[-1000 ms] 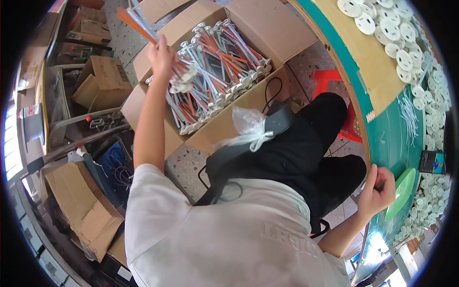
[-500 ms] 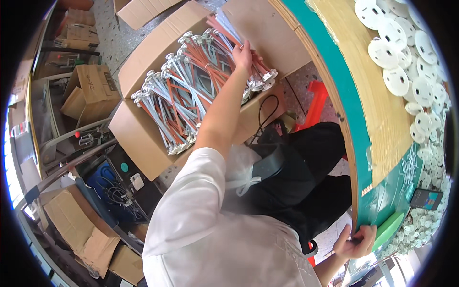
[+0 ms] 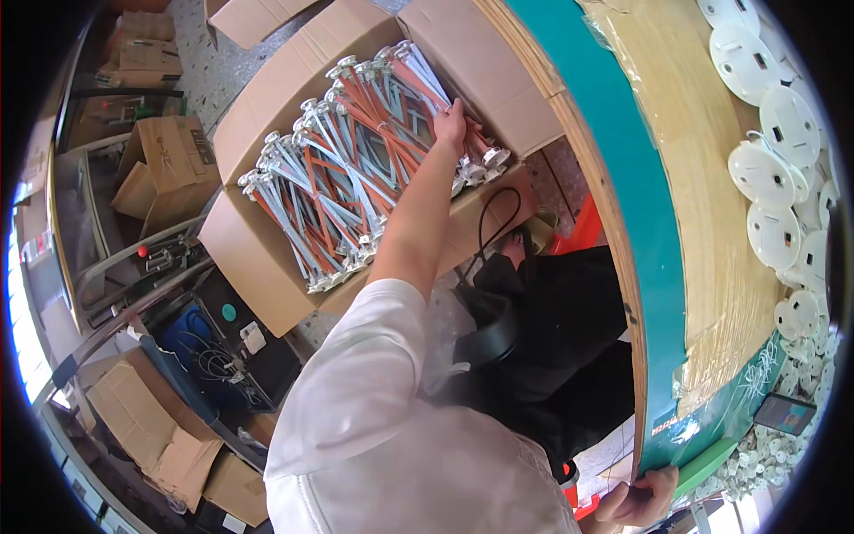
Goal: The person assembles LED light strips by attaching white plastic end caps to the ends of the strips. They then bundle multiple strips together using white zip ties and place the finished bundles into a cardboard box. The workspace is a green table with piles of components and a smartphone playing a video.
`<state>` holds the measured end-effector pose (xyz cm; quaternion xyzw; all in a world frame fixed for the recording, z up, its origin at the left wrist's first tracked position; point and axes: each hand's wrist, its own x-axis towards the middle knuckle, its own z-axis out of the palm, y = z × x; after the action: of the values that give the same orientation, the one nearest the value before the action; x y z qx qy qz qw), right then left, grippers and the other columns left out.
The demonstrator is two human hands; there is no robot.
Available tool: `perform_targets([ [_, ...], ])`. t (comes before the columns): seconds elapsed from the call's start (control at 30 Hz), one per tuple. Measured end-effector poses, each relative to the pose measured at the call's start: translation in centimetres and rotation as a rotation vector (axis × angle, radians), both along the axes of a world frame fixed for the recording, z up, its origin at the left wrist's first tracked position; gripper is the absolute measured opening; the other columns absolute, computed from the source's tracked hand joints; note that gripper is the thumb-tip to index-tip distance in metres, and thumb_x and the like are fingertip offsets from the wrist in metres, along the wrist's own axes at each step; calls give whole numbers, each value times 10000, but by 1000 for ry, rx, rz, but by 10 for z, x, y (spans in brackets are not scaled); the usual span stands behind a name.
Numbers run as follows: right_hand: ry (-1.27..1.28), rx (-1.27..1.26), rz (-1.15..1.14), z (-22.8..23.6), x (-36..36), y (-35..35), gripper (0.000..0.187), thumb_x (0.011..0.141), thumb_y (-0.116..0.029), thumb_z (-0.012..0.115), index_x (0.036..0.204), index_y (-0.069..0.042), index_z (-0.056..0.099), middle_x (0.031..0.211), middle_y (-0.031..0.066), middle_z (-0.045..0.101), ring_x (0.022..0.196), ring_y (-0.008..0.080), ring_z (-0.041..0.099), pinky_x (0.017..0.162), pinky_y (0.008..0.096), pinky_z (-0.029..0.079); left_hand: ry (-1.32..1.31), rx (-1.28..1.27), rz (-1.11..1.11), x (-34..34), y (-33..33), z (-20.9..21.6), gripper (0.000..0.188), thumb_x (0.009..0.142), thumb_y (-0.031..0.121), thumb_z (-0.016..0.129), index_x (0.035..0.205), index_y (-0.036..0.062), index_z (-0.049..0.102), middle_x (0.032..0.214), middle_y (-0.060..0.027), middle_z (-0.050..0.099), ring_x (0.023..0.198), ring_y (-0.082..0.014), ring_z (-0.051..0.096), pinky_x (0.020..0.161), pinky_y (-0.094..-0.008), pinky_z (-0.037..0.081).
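Over the open carton: left hand on the end bundle

At the far right end of the cardboard box (image 3: 253, 236), the left hand (image 3: 450, 129) is on a bundle of strips (image 3: 422, 73), orange and pale grey, lying inside among others of its kind. Fingers bent over the bundle's middle; fingertips hidden, so cannot tell whether they grip or only rest. Pale round ends show at both ends of the bundle. Neighbouring bundles (image 3: 351, 173) lie side by side across the box, strips crossing and narrowing midway.

Right hand (image 3: 645, 500) half-curled at the edge of the green table (image 3: 587, 53), near a green object (image 3: 703, 467); cannot tell if anything is in it. White discs (image 3: 747, 62) lie loose along the table's far side.

Handling notes, my judgement: the narrow middle is the best place to hold, since strips splay elsewhere. Keep the bundle in line with its neighbours, round ends toward the two long walls. Light pressure only; thin strips probably bend. Fingers should come away straight up, as round ends could snag adjoining strips.
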<state>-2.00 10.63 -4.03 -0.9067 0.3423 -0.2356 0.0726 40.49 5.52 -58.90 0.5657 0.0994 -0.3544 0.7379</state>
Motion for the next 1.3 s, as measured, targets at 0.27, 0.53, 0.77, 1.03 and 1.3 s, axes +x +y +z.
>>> perform_targets([
  [0.27, -118, -53, 17, -7, 8, -3, 328, 731, -282, 712, 641, 4, 578, 535, 75, 488, 413, 212, 390, 417, 305, 299, -419, 540, 50, -24, -5, 33, 414, 834, 83, 684, 1125, -30, 413, 924, -223, 631, 778, -376, 684, 676, -481, 563],
  [0.53, -27, -78, 16, 0, 8, -3, 303, 733, -275, 709, 654, -3, 599, 520, 55, 483, 415, 219, 408, 426, 315, 335, -878, 1040, -395, -39, 10, 104, 724, 863, 231, 550, 1485, -29, 288, 1576, -235, 186, 1448, -438, 176, 1165, -513, 191],
  [0.77, -46, -24, -22, -3, -2, 6, 334, 735, -321, 713, 695, -18, 579, 564, 52, 449, 495, 220, 428, 496, 330, 337, -866, 1370, -974, -26, 24, 118, 737, 935, 447, 445, 1494, -1, 272, 1587, -173, 175, 1456, -410, 132, 1163, -523, 138],
  [1.03, -43, 66, 33, 5, -14, -3, 355, 656, -316, 786, 739, -44, 572, 529, 13, 384, 446, 192, 407, 423, 303, 282, -1344, 989, -833, 5, 21, 73, 576, 767, 378, 654, 1230, 44, 582, 1291, -186, 569, 1214, -384, 508, 991, -502, 403],
  [1.3, -176, 86, 10, 10, -15, 0, 152, 742, 19, 720, 769, -33, 580, 572, 80, 480, 491, 264, 465, 465, 370, 353, -738, 224, -212, 50, 64, 337, 242, 927, 197, 600, 1021, -18, 660, 888, -77, 697, 815, -160, 645, 754, -287, 499],
])
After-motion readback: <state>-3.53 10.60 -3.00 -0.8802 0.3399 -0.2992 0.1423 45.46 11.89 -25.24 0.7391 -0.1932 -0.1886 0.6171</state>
